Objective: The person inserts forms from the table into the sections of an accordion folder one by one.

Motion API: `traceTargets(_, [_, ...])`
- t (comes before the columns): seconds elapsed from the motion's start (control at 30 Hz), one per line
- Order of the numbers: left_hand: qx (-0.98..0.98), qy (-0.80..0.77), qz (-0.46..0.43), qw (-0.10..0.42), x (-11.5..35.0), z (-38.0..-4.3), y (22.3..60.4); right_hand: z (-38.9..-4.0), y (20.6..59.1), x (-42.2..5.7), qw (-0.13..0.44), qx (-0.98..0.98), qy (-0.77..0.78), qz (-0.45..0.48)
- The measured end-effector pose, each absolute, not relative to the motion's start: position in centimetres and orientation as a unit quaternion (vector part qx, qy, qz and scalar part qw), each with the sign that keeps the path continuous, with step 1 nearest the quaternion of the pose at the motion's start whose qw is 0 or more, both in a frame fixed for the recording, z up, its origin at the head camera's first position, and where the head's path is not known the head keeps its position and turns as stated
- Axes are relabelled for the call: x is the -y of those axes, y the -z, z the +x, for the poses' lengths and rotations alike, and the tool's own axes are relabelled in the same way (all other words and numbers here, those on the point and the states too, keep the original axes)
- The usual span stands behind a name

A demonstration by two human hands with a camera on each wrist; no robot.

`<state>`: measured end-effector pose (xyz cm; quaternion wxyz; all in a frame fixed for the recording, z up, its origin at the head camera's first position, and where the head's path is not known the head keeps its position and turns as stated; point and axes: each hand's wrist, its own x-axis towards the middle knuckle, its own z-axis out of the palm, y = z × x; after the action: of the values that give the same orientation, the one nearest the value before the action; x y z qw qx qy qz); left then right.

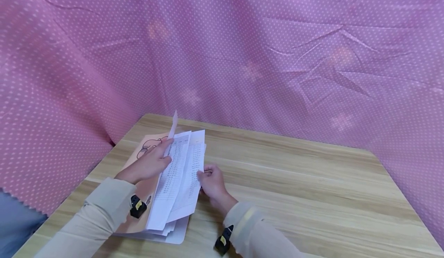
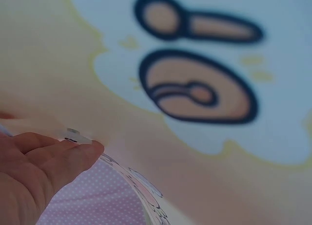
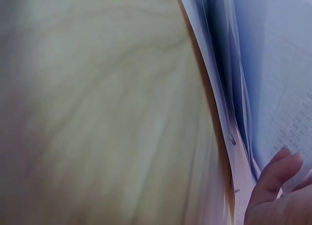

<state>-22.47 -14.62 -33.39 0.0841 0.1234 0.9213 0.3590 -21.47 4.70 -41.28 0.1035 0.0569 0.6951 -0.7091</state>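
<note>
On the left part of the table lies a folder with a peach cover [image 1: 142,190] that carries cartoon line drawings. White printed sheets [image 1: 178,173] with rows of small text fan out from under the cover. My left hand [image 1: 150,163] lies across the cover and grips its edge; in the left wrist view its fingertips [image 2: 95,148] meet at that edge, and the cartoon print [image 2: 200,91] shows large. With thumb and fingers, my right hand [image 1: 213,184] pinches the right edge of the sheets. In the right wrist view its fingers [image 3: 278,174] stand against a printed page [image 3: 287,88].
The light wood table [image 1: 312,196] stretches to the right of the folder. A pink dotted cloth [image 1: 243,49] hangs behind the table and along its sides. A narrow paper edge [image 1: 174,123] stands up past the left fingertips.
</note>
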Motion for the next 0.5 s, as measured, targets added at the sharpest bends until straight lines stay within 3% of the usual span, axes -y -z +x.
traceTargets(0.5, [-0.923,-0.353,0.126,0.084,14.6,-22.3,33.2,-21.4,41.4,-2.9,0.123,-0.689,0.711,0.066])
